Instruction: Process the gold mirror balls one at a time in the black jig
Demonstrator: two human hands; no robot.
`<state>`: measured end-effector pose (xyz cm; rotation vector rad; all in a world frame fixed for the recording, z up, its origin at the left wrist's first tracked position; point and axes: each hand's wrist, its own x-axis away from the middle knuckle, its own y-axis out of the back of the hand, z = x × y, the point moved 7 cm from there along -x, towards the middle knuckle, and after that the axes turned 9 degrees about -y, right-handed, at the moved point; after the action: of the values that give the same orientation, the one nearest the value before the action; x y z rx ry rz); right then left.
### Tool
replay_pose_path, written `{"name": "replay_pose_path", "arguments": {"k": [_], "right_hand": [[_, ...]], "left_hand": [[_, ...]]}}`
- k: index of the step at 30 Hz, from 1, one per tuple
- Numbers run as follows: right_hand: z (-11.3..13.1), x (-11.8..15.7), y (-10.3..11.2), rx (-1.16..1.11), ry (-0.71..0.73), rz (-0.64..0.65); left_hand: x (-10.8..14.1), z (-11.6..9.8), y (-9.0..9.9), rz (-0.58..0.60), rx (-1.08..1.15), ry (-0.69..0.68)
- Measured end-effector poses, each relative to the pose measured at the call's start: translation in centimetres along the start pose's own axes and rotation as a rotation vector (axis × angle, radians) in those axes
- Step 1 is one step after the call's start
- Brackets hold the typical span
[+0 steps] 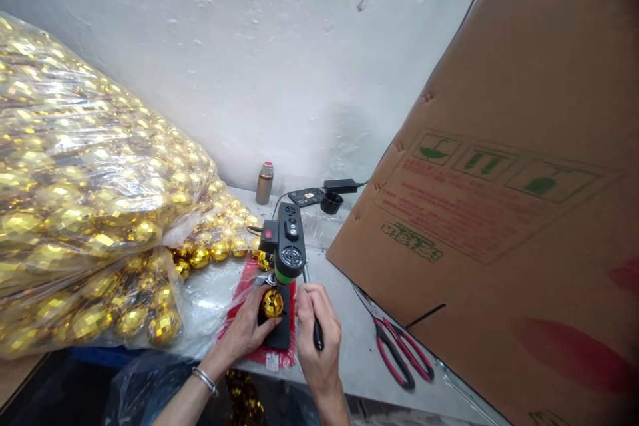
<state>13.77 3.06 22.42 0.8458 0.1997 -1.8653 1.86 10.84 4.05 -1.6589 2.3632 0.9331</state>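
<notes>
A gold faceted ball (273,304) sits in my left hand (245,327), fingers and thumb closed around its sides. It is right below the head of a small black bench machine (291,234) with a green ring and a red switch. My right hand (319,333) is wrapped round a lever (318,335) with a black grip at the machine's right side. Under the machine, its black base (277,338) rests on a red sheet (239,296). The ball's top, close to the machine's tip, is partly hidden.
A big clear bag of gold balls (84,193) fills the left, several spilling towards the machine. Red-handled scissors (402,353) lie beside a large cardboard box (499,200). Behind stand a metal flask (264,184), a black cup (331,203) and a power adapter (342,185).
</notes>
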Motion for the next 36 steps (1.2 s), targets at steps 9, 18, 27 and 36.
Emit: {"name": "replay_pose_path", "arguments": {"k": [9,18,27,36], "right_hand": [[-1.4,1.8,-0.5,0.024,0.092,-0.066],[-3.0,2.8,-0.9,0.03,0.09,-0.157],[-3.2,3.0,-0.9,0.033,0.079,-0.174],[-3.7,3.3,-1.0,0.031,0.068,-0.187]], "left_hand": [[0.2,0.3,-0.1,0.001,-0.018,0.005],[0.3,0.3,-0.3,-0.006,-0.016,0.015],[0.4,0.4,-0.3,-0.02,-0.015,0.012],[0.3,0.4,-0.3,-0.028,-0.006,0.021]]}}
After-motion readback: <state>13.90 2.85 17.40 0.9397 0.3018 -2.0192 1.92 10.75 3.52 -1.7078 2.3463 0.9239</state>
